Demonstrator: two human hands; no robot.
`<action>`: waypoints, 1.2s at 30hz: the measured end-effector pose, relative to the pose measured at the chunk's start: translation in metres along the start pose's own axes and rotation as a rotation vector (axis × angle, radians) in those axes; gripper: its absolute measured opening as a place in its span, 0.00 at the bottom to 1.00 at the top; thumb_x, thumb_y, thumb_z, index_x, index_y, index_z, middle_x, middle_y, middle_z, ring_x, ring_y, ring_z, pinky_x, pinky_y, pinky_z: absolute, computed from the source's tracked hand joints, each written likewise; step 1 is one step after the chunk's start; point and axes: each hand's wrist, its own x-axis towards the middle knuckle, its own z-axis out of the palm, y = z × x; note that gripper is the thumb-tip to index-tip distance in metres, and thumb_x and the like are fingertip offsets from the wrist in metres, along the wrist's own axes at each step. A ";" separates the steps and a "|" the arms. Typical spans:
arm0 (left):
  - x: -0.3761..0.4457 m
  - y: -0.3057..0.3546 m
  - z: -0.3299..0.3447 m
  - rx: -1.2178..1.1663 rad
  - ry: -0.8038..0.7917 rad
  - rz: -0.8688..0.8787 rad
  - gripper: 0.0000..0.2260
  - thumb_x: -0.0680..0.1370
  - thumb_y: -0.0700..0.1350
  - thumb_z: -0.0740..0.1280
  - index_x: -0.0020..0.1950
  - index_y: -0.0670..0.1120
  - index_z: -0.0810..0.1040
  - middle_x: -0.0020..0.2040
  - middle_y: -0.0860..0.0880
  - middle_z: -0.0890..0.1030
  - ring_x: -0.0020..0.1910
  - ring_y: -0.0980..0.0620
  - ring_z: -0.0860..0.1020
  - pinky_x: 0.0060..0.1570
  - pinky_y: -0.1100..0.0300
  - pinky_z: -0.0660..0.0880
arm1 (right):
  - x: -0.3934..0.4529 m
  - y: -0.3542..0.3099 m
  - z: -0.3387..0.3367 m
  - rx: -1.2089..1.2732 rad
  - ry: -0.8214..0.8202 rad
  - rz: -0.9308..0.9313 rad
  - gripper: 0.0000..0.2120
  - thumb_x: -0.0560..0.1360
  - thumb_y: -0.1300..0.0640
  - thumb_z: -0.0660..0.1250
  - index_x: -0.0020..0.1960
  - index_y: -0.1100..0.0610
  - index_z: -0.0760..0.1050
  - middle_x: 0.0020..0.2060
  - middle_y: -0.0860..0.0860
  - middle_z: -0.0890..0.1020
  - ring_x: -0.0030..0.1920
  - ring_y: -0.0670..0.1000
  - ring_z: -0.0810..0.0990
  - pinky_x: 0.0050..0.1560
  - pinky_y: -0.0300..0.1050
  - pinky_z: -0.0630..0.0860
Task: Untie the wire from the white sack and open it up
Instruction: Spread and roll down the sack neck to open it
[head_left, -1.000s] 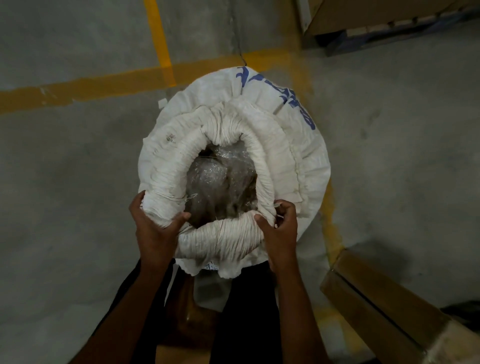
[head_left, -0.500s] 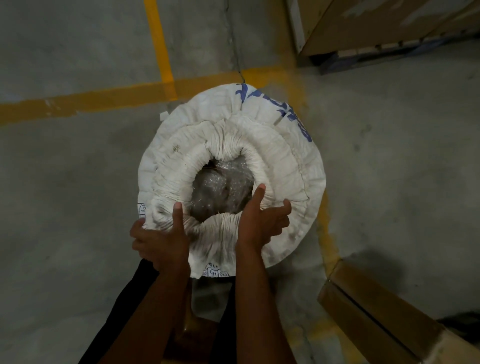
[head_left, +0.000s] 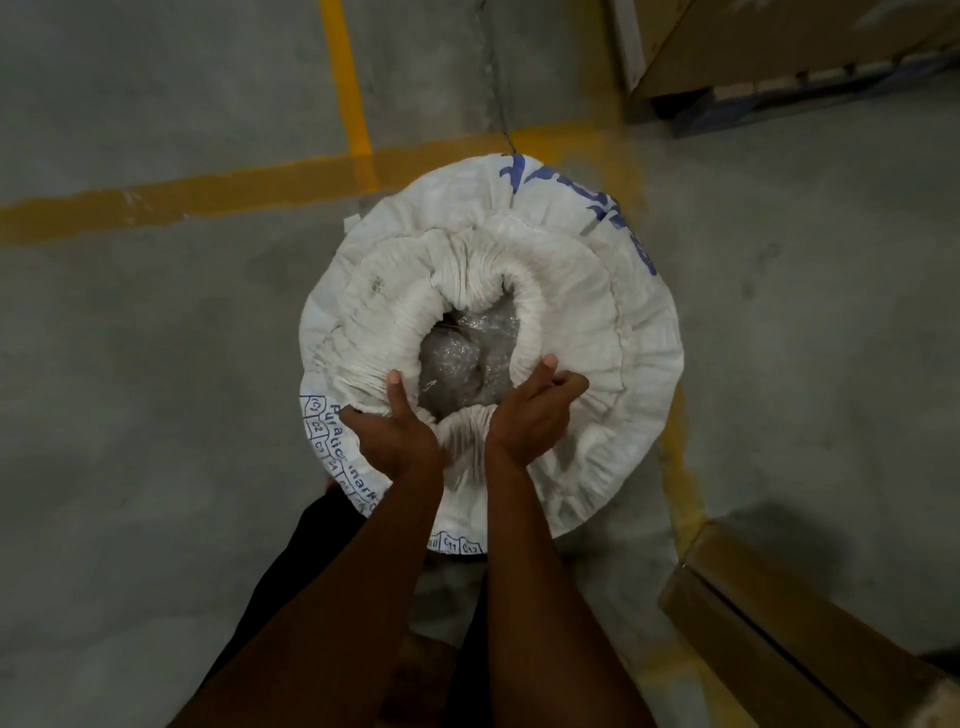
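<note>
The white sack (head_left: 571, 291) with blue print stands upright on the concrete floor, seen from above. Its mouth is open and the fabric is rolled down into a thick ring around a clear plastic liner (head_left: 462, 358). My left hand (head_left: 395, 431) grips the near-left part of the rolled rim, thumb up on the inner edge. My right hand (head_left: 530, 410) holds the near-right part of the rim, fingers curled over the fabric. No wire shows on the sack.
Yellow painted lines (head_left: 208, 192) cross the grey floor behind and to the right of the sack. A brown cardboard box (head_left: 810, 629) lies at the lower right. Another box on a pallet (head_left: 779, 47) sits at the upper right.
Both hands have shifted inward along the near rim and pressed the rolled fabric further down. The sack's mouth looks narrower and the ring thicker; the camera has pulled back a little.
</note>
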 end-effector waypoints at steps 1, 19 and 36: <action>0.001 0.000 -0.003 -0.008 -0.059 0.062 0.33 0.79 0.57 0.71 0.76 0.40 0.66 0.65 0.45 0.79 0.67 0.45 0.77 0.54 0.70 0.66 | 0.002 0.001 -0.001 -0.011 0.026 -0.039 0.20 0.83 0.44 0.61 0.52 0.63 0.70 0.35 0.46 0.75 0.32 0.47 0.75 0.32 0.37 0.67; 0.028 -0.031 -0.106 0.066 -0.472 0.325 0.33 0.68 0.61 0.75 0.66 0.48 0.70 0.59 0.55 0.79 0.59 0.61 0.78 0.54 0.68 0.77 | 0.036 0.059 -0.122 0.354 -0.147 0.420 0.31 0.70 0.23 0.52 0.48 0.43 0.82 0.55 0.48 0.84 0.63 0.57 0.81 0.69 0.63 0.75; 0.017 -0.021 -0.096 0.149 -0.364 0.346 0.31 0.72 0.60 0.76 0.67 0.44 0.72 0.61 0.49 0.81 0.62 0.51 0.80 0.63 0.50 0.78 | 0.043 0.066 -0.125 0.329 -0.187 0.271 0.21 0.73 0.27 0.64 0.49 0.41 0.83 0.55 0.44 0.84 0.64 0.54 0.81 0.67 0.55 0.77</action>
